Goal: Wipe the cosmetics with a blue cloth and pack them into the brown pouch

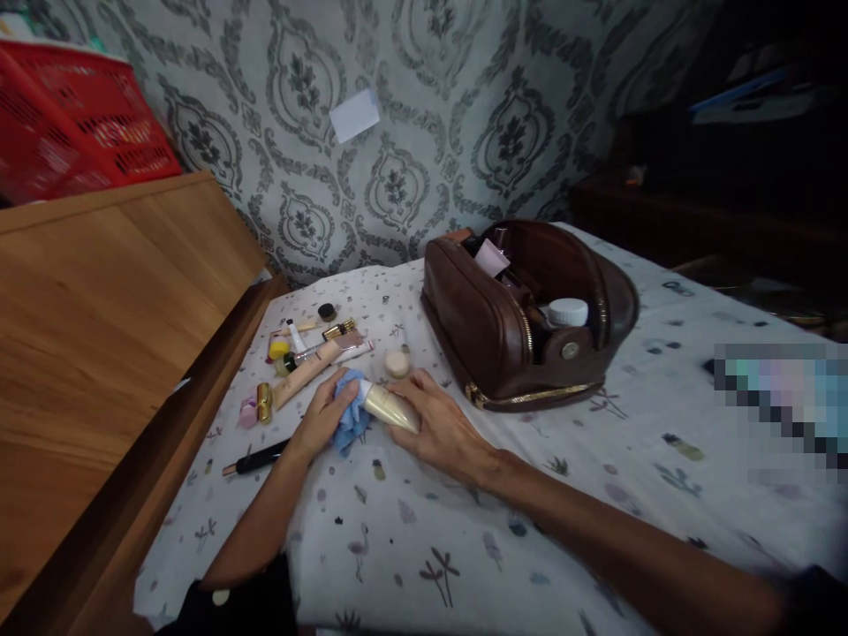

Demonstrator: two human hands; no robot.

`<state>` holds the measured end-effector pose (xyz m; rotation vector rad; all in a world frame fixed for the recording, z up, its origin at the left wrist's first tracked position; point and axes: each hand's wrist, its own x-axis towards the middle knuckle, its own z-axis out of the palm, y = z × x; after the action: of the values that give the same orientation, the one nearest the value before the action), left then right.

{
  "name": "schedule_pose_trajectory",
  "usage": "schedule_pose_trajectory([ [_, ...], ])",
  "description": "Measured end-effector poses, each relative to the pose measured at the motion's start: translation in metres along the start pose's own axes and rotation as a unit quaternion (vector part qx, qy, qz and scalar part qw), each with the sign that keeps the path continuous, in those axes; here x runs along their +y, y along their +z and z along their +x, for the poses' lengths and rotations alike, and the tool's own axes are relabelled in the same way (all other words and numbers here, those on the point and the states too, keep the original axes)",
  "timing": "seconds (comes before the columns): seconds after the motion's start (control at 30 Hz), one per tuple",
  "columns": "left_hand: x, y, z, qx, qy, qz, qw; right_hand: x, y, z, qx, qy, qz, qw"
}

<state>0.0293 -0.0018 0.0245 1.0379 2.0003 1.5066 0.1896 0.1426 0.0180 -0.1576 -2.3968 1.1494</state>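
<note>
My left hand (322, 415) is closed around a crumpled blue cloth (351, 426), pressed against the white cap end of a cosmetic tube (389, 407). The tube is pale gold and lies slantwise between both hands. Its other end is gripped by my right hand (437, 426), fingers wrapped round it. Just beyond the tube is a small round beige item (397, 363). Left of my hands lie a beige tube (308, 373), a gold cylinder (264, 403), a pink-capped item (248, 410) and a black pen-like stick (258, 458), partly behind my left forearm.
An open brown cosmetic bag (477, 327) stands at the back right, holding a white-lidded jar (567, 312) and a pink tube (491, 258). A small black-lidded pot (327, 312) sits farther back. Wooden furniture (119, 291) borders the left, with a red basket (79, 124) on it.
</note>
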Motion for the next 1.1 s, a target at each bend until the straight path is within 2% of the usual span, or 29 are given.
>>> schedule_pose_trajectory([
  [0.33, 0.011, -0.001, -0.004, -0.025, -0.011, -0.052, 0.998, 0.007, 0.003, 0.005, 0.020, 0.046, 0.076, 0.996],
  [0.53, 0.020, -0.007, -0.007, -0.075, 0.032, -0.059, 0.995, 0.005, 0.001, 0.007, 0.024, 0.069, 0.096, 0.993],
  [0.63, 0.021, -0.010, -0.006, -0.079, 0.032, -0.034, 0.996, 0.005, 0.001, 0.007, 0.020, 0.074, 0.102, 0.992],
  [0.7, 0.017, -0.010, -0.004, -0.063, 0.024, -0.012, 0.998, 0.006, 0.002, 0.006, 0.027, 0.053, 0.086, 0.995],
  [0.8, 0.006, -0.007, -0.001, -0.003, -0.005, -0.002, 1.000, 0.007, 0.001, 0.005, 0.039, 0.018, 0.054, 0.998],
  [0.9, -0.003, -0.005, 0.001, 0.060, -0.038, 0.008, 0.997, 0.006, -0.001, 0.005, 0.040, 0.024, 0.047, 0.998],
  [0.97, -0.003, -0.006, 0.001, 0.071, -0.033, 0.013, 0.997, 0.004, -0.002, 0.005, 0.039, 0.035, 0.054, 0.997],
  [1.0, 0.000, -0.007, 0.000, 0.057, -0.021, 0.011, 0.998, 0.004, -0.003, 0.006, 0.040, 0.040, 0.059, 0.997],
  [1.1, 0.011, -0.011, -0.002, -0.035, 0.030, 0.002, 0.999, 0.003, -0.003, 0.006, 0.036, 0.057, 0.079, 0.995],
])
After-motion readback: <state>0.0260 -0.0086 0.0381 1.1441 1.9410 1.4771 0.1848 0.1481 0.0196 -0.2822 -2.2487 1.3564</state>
